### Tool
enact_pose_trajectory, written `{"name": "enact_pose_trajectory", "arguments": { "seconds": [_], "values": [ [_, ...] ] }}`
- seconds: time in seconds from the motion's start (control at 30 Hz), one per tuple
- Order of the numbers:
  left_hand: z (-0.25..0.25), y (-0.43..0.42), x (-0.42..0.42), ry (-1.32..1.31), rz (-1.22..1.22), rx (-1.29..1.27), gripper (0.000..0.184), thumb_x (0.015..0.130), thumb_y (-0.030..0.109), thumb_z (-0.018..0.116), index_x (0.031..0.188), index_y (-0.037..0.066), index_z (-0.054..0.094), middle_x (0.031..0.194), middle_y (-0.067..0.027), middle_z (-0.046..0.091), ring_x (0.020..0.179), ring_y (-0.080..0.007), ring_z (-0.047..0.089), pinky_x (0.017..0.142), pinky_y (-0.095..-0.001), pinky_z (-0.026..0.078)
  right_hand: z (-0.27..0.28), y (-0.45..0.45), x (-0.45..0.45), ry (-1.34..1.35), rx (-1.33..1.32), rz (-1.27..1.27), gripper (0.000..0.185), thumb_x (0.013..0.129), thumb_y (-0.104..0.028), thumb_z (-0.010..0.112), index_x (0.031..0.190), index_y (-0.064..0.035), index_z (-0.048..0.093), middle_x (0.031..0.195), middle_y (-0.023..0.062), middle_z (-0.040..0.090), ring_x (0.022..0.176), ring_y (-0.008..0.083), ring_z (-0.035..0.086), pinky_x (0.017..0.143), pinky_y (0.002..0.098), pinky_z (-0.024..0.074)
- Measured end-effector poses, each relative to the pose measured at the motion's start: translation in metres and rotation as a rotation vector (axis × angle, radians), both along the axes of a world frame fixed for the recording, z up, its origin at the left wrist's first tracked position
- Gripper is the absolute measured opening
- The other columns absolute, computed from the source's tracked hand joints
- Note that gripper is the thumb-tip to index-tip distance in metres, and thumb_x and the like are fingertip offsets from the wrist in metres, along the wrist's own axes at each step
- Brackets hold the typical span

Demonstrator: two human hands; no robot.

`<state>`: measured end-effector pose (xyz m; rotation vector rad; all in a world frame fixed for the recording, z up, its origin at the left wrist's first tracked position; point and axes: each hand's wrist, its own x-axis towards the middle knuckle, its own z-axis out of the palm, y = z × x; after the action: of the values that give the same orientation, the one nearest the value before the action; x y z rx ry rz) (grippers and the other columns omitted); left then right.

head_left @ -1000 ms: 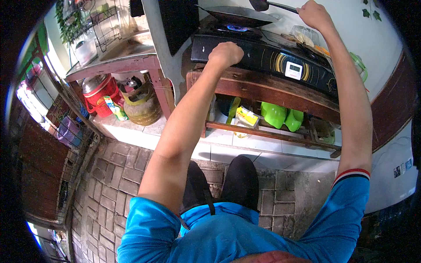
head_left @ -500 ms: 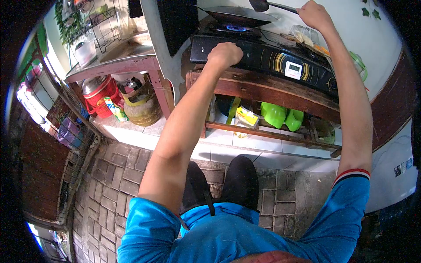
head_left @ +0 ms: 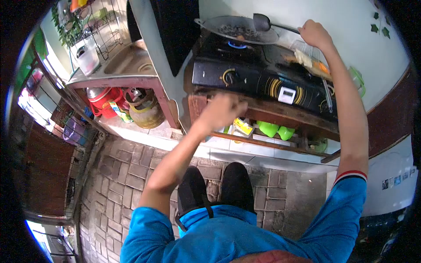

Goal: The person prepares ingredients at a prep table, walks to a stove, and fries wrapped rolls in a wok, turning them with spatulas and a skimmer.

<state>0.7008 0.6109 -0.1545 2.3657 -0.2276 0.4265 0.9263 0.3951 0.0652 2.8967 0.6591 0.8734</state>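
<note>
The spatula is extending leftward from the right hand, which is gripping the handle end in a closed fist; its dark head is hanging at the right side of the wok, and contact with the wok cannot be confirmed. The wok is sitting ahead of the left hand, holding dark pieces. A blue flame is burning beneath, so lighting and filling are apparently standing complete; the head is not visibly working among the pieces, and the handling remaining cannot be determined. The left hand is hovering before the stove, blurred, fingers loosely bent and part-open, visibly holding nothing. A knob is protruding beyond it; a timer is sitting to its right.
</note>
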Motion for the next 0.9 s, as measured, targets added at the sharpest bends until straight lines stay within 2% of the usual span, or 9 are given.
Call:
{"name": "enact_pose_trajectory", "arguments": {
  "seconds": [0.1,0.17,0.27,0.3,0.33,0.4,0.5,0.8,0.9],
  "values": [
    [-0.058,0.009,-0.046,0.404,-0.172,0.108,0.037,0.089,0.036,0.056,0.088,0.000,0.063,0.086,-0.0225,0.065,0.079,-0.0409,0.063,0.074,-0.0480,0.049,0.040,0.002,0.019,0.156,-0.163,-0.033,0.035,0.088,-0.027,0.053,0.100,0.0041,0.065,0.105,0.0287,0.064,0.099,0.0400,0.063,0.085,0.0471,0.0522],
    [-0.125,0.029,-0.102,0.503,-0.058,0.238,0.033,0.088,0.034,0.055,0.089,0.002,0.063,0.086,-0.0223,0.065,0.079,-0.0398,0.064,0.074,-0.0497,0.050,0.058,-0.002,0.038,0.416,-0.127,-0.004,0.042,0.091,-0.030,0.052,0.079,0.0096,0.062,0.064,0.0238,0.062,0.056,0.0348,0.063,0.056,0.0448,0.0508],
    [-0.181,0.057,-0.217,0.912,-0.002,0.487,0.032,0.087,0.032,0.054,0.101,0.004,0.061,0.092,-0.0211,0.067,0.083,-0.0358,0.067,0.070,-0.0495,0.053,0.078,-0.008,0.073,0.597,-0.336,0.106,0.041,0.091,-0.027,0.049,0.073,0.0070,0.062,0.054,0.0158,0.057,0.041,0.0261,0.054,0.042,0.0411,0.0438],
    [-0.265,0.078,-0.295,0.751,0.040,0.145,0.031,0.089,0.032,0.052,0.105,0.006,0.059,0.092,-0.0222,0.067,0.085,-0.0368,0.067,0.071,-0.0515,0.053,0.085,-0.008,0.078,0.720,-0.312,0.046,0.041,0.091,-0.026,0.048,0.071,0.0060,0.062,0.053,0.0144,0.056,0.041,0.0251,0.053,0.040,0.0405,0.0429],
    [-0.186,0.049,-0.311,0.995,0.311,0.235,0.028,0.091,0.032,0.049,0.101,0.007,0.060,0.093,-0.0231,0.066,0.087,-0.0376,0.066,0.074,-0.0522,0.052,0.092,-0.008,0.078,0.750,-0.314,0.079,0.040,0.091,-0.026,0.048,0.071,0.0054,0.062,0.053,0.0136,0.056,0.040,0.0245,0.053,0.040,0.0400,0.0424],
    [-0.158,0.041,-0.361,0.934,0.692,-0.247,0.030,0.091,0.031,0.047,0.103,0.007,0.061,0.094,-0.0241,0.066,0.088,-0.0410,0.065,0.072,-0.0493,0.051,0.099,-0.009,0.082,0.790,-0.264,0.136,0.040,0.091,-0.026,0.047,0.070,0.0049,0.062,0.052,0.0132,0.056,0.040,0.0241,0.053,0.040,0.0395,0.0422],
    [-0.220,0.052,-0.470,0.849,0.258,0.041,0.028,0.087,0.028,0.052,0.100,0.006,0.064,0.086,-0.0232,0.067,0.080,-0.0405,0.065,0.066,-0.0464,0.051,0.103,-0.008,0.084,0.821,-0.222,0.188,0.039,0.090,-0.025,0.048,0.069,0.0053,0.062,0.054,0.0147,0.058,0.041,0.0248,0.055,0.041,0.0400,0.0433],
    [-0.120,0.056,-0.414,1.153,0.458,-0.526,0.026,0.085,0.027,0.054,0.094,0.006,0.066,0.078,-0.0214,0.066,0.074,-0.0366,0.065,0.062,-0.0443,0.050,0.065,0.009,0.120,0.842,-0.330,0.343,0.038,0.088,-0.023,0.049,0.067,0.0051,0.062,0.059,0.0168,0.063,0.044,0.0259,0.058,0.043,0.0400,0.0456],
    [-0.129,0.087,-0.375,1.147,0.378,-0.552,0.025,0.084,0.026,0.055,0.093,0.006,0.066,0.076,-0.0208,0.066,0.072,-0.0354,0.065,0.061,-0.0436,0.050,0.081,0.028,0.090,0.899,-0.411,0.064,0.022,0.081,-0.017,0.059,0.092,-0.0023,0.071,0.086,0.0181,0.069,0.077,0.0308,0.069,0.071,0.0409,0.0558]
  ]
}}
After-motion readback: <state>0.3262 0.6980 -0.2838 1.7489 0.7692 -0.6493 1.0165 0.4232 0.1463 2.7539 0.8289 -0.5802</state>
